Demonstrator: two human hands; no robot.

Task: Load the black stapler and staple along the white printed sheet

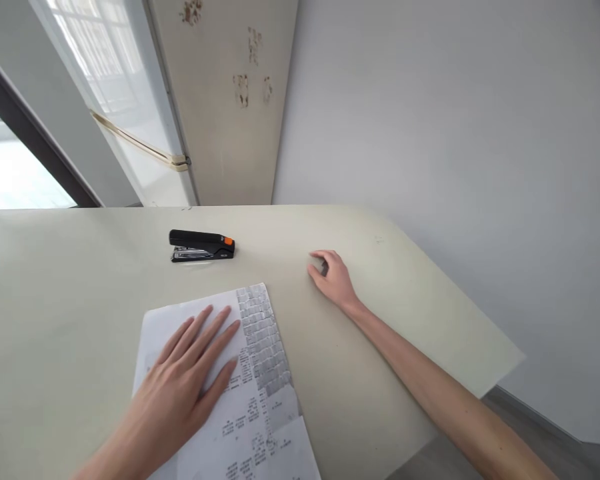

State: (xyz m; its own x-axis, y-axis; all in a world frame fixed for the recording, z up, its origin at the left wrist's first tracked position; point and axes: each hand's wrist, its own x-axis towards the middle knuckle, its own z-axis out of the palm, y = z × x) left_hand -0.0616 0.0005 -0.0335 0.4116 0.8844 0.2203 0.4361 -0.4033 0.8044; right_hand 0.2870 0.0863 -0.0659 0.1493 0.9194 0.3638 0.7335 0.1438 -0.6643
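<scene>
My left hand [180, 383] lies flat with fingers spread on a white printed sheet or stack of papers [250, 433]. A strip of overlapping, shiny grey-white pieces [263, 337] runs down the right edge of the papers. My right hand [334, 277] rests on the table to the right of the papers, loosely curled. Its thumb and index finger stand apart, and I see nothing held between them; the other fingers are mostly hidden. Beyond the papers lies a black stapler [203, 246] with an orange button, out of contact with both hands.
The pale table [55, 300] ends at a straight far edge and a slanted right edge. Behind it stand a white refrigerator [225, 133] with a yellowed handle [135, 141] and a grey wall [445, 133]. Floor [530, 433] shows at the lower right.
</scene>
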